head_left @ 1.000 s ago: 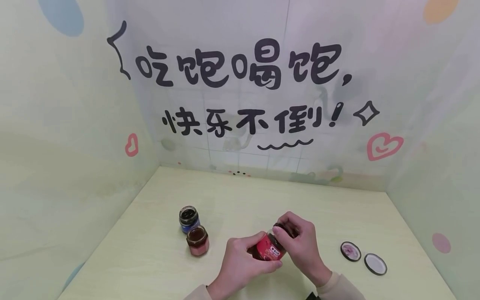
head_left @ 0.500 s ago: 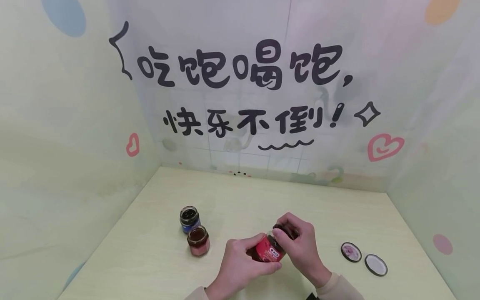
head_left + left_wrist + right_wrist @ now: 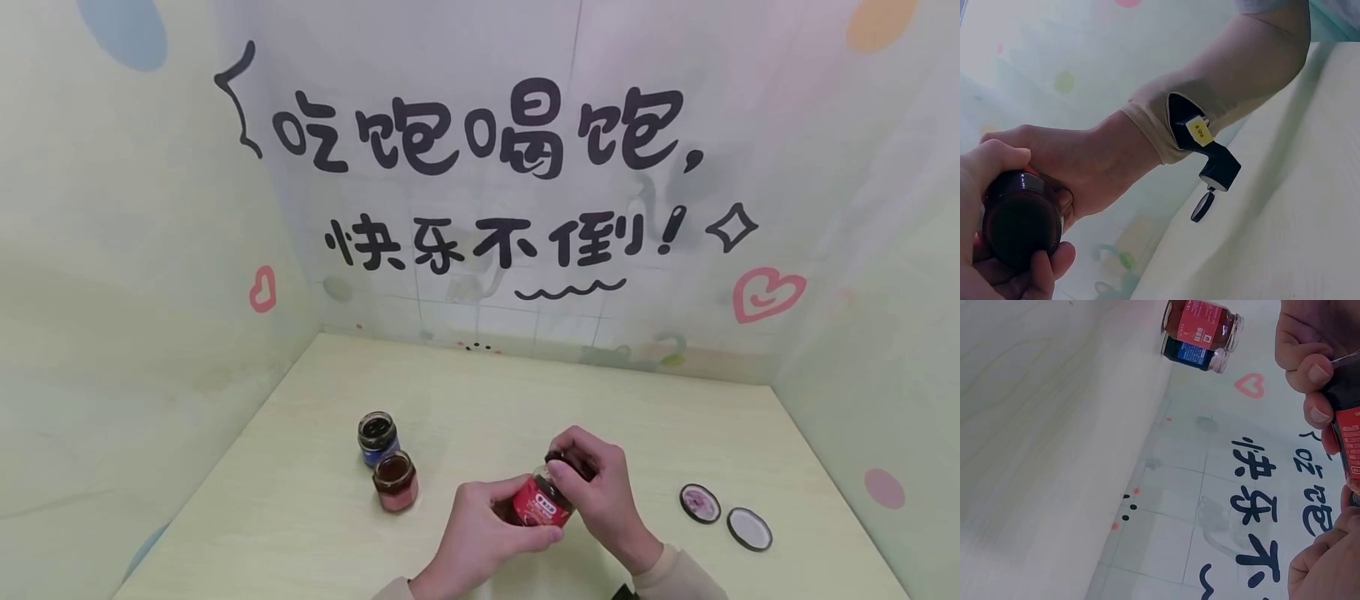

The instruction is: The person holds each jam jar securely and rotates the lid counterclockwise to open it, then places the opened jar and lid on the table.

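My left hand [image 3: 483, 529] grips a glass jar [image 3: 542, 504] with a red label and dark contents, held tilted above the table. At the jar's top, my right hand [image 3: 600, 483] holds a dark lid [image 3: 558, 457], mostly covered by the fingers. Some clear glass of the neck shows below the lid; whether the two still touch is hard to tell. In the left wrist view the dark base of the jar [image 3: 1022, 222] faces the camera, with left fingers around it. The right wrist view catches only part of the red label [image 3: 1350, 434].
Left on the table [image 3: 300, 500] stand two lidless jars, one with a blue label [image 3: 377, 450] and one with a pink label [image 3: 397, 492]. Two lids, one with a purplish inside [image 3: 701, 503] and one white inside [image 3: 749, 529], lie at right. Printed walls [image 3: 480, 308] enclose the table.
The right hand and lid have shifted very slightly at the jar's mouth, and the jar stands a little more upright. The other jars and loose lids stay put.
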A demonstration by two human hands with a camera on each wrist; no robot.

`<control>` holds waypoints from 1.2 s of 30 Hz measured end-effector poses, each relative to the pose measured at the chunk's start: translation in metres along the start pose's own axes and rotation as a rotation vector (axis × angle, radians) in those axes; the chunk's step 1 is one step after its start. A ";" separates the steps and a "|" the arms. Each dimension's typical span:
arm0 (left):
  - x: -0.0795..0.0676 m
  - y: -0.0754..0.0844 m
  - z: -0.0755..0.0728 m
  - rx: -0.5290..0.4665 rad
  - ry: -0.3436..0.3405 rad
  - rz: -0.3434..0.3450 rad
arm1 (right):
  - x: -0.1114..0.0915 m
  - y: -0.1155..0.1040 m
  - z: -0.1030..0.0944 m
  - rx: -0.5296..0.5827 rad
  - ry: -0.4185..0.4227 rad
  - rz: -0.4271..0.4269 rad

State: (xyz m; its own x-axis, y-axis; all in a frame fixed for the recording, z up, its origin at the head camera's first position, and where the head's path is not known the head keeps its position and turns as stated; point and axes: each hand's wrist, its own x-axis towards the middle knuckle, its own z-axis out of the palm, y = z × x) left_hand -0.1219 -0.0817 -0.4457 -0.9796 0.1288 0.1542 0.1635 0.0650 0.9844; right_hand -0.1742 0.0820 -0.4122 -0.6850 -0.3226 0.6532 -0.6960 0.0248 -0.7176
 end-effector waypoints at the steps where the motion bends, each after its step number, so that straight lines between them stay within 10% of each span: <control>1: 0.000 0.000 0.000 -0.010 -0.007 0.000 | 0.001 0.000 0.000 0.004 -0.008 -0.003; 19: -0.001 -0.009 -0.006 0.342 0.118 0.081 | -0.004 0.028 -0.007 -0.306 -0.161 -0.078; 28: -0.004 -0.018 -0.004 0.515 0.185 0.212 | -0.001 0.017 -0.006 -0.688 -0.166 0.118; 36: -0.005 -0.021 -0.003 0.602 0.207 0.329 | -0.005 0.018 -0.002 -0.687 -0.141 0.264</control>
State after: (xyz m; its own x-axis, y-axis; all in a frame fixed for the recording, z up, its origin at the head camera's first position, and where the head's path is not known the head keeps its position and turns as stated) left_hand -0.1203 -0.0868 -0.4667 -0.8608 0.0493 0.5066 0.4318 0.5976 0.6755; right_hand -0.1840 0.0855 -0.4279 -0.8459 -0.3415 0.4098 -0.5219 0.6886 -0.5035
